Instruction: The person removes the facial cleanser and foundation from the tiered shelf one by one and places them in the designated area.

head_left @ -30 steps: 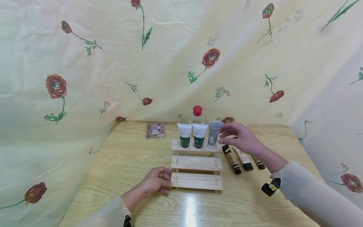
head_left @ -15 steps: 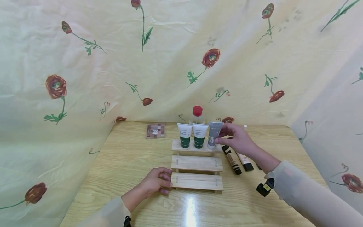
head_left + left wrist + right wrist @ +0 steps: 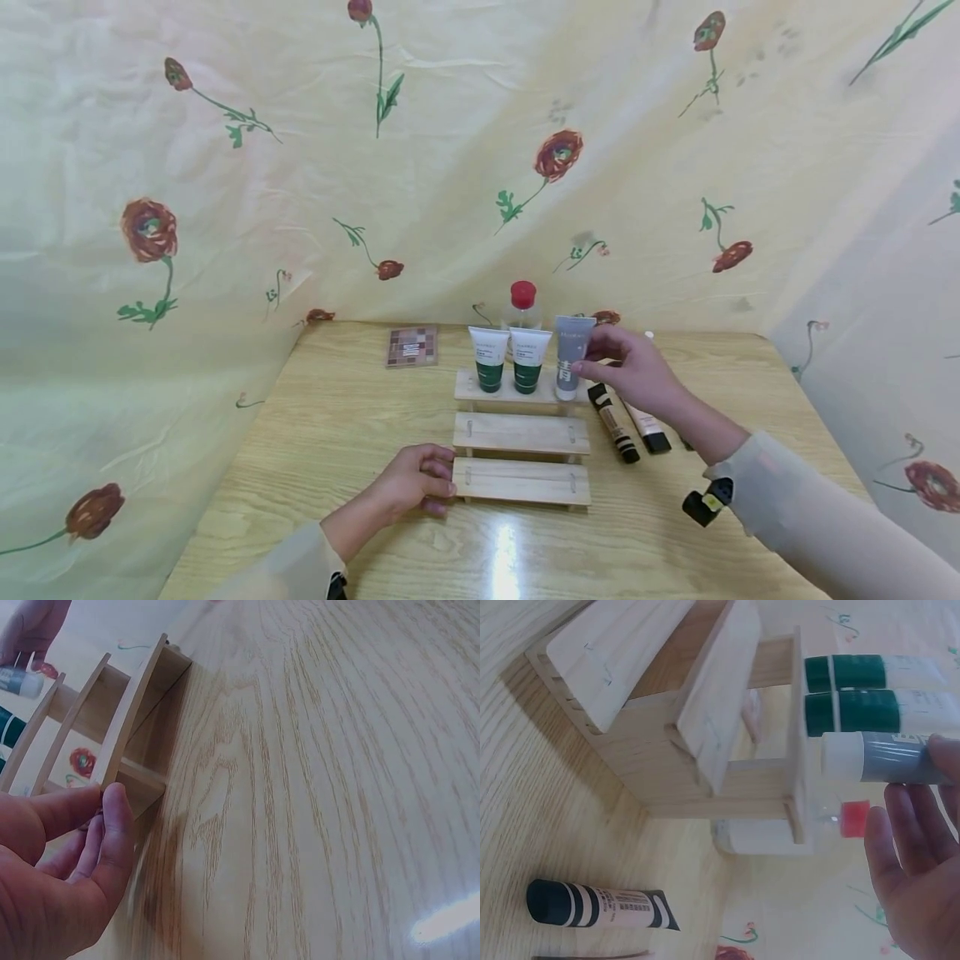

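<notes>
A three-tier wooden shelf rack (image 3: 521,482) stands on the table. My left hand (image 3: 414,480) pinches the left end of its lowest board, thumb and index finger meeting there in the left wrist view. At the top tier's right end, my right hand (image 3: 628,367) holds a grey squeeze tube (image 3: 572,350) between thumb and fingers, upright with its white cap down. In the right wrist view that cap (image 3: 841,757) sits slightly away from the top board. Two white-and-green tubes (image 3: 489,354) stand on the top tier, left of the grey one.
Behind the rack rises a clear bottle with a red cap (image 3: 522,293). A makeup palette (image 3: 412,345) lies at the back left. Right of the rack lie a black-and-tan tube (image 3: 613,423) and a pale pink tube with a black cap (image 3: 649,430), partly under my right arm.
My right hand has closed its fingers on the grey tube, which has shifted slightly right and away from its neighbours. The left hand stays at the rack.
</notes>
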Demonstrator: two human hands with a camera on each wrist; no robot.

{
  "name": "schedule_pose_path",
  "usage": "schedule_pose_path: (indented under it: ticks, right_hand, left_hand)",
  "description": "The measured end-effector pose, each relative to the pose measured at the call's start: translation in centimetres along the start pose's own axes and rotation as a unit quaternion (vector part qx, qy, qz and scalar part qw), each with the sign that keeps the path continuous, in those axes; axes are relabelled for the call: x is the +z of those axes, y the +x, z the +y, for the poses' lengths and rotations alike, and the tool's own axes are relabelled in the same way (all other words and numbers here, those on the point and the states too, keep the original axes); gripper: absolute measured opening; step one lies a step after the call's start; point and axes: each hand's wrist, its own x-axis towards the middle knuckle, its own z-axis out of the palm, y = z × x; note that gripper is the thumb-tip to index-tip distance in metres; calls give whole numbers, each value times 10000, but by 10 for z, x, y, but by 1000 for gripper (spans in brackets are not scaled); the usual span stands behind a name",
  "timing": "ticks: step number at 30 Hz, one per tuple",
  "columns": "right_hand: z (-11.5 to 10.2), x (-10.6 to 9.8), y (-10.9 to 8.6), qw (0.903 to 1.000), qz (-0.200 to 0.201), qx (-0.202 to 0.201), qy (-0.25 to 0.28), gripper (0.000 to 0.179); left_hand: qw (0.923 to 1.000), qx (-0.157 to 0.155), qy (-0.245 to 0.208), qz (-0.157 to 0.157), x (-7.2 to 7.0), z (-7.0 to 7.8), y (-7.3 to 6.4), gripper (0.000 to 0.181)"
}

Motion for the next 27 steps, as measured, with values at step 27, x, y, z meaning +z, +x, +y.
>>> schedule_pose_path:
  ticks: [27]
  right_hand:
    - [92,-8,-125,9820,-756,1335,1104,41]
  left_hand:
    - [10000,-21,-73,-26,-2,-1,0,55]
